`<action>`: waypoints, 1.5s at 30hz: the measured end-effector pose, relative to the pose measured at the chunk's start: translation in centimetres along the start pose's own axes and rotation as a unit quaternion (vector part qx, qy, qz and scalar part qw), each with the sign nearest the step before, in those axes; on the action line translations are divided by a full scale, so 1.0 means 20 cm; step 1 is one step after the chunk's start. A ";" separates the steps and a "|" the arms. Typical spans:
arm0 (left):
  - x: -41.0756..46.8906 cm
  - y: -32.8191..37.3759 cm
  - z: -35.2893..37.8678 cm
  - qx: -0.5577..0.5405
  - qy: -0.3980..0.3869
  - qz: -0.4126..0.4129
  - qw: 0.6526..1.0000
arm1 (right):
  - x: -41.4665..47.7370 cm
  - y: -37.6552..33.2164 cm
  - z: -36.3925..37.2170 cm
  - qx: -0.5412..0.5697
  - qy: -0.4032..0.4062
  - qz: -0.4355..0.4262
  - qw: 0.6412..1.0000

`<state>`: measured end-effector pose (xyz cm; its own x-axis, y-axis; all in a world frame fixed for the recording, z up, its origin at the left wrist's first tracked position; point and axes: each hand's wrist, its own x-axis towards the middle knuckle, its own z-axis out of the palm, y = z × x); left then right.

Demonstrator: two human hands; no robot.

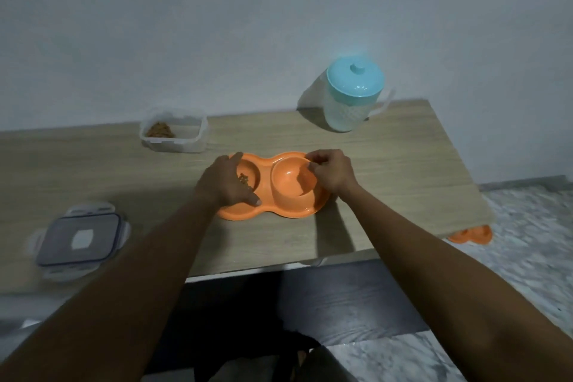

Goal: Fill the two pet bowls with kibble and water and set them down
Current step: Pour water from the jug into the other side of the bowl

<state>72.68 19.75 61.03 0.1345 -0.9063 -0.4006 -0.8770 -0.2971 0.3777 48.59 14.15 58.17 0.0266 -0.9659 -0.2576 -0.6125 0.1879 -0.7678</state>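
An orange double pet bowl (280, 209) sits in the middle of the wooden table (387, 164). My left hand (224, 183) lies over its left bowl, fingers stretched toward the far rim and thumb on the front rim. A little brown kibble (243, 178) shows beneath that hand. My right hand (330, 170) has its fingers curled on the far right rim of the right bowl (290, 178), which looks empty. A clear tub of kibble (173, 129) stands open at the back left. A water jug (353, 96) with a teal lid stands at the back right.
The tub's lid (79, 237) lies flat near the table's front left edge. A second orange double bowl (473, 234) sits on the marble floor, partly hidden under the table's right corner. A white wall rises right behind the table.
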 end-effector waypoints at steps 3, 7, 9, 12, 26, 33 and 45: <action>-0.02 0.05 0.03 -0.023 0.023 0.004 0.999 | 0.02 0.01 -0.02 -0.014 0.013 -0.010 1.000; 0.00 0.15 0.08 -0.029 0.037 0.008 0.999 | 0.06 0.04 -0.12 0.004 0.036 0.000 0.999; 0.01 0.22 0.11 -0.034 0.043 0.008 0.998 | 0.09 0.06 -0.17 0.008 0.041 0.009 0.999; 0.03 0.32 0.14 -0.040 0.047 0.005 0.998 | 0.11 0.09 -0.26 0.026 0.067 0.024 0.997; 0.09 0.44 0.14 -0.069 0.016 -0.018 0.997 | 0.44 -0.12 -0.63 0.173 0.168 0.051 0.969; 0.10 0.45 0.14 -0.063 0.014 -0.015 0.998 | 0.43 -0.10 -0.60 0.328 0.130 0.076 0.933; 0.08 0.45 0.15 -0.069 0.023 -0.024 0.997 | 0.18 -0.13 -0.69 0.362 0.172 0.062 0.914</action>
<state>63.50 16.45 61.20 0.1974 -0.9021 -0.3838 -0.7975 -0.3754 0.4722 39.46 7.65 67.35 -0.3347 -0.9043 -0.2651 0.0927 0.2484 -0.9642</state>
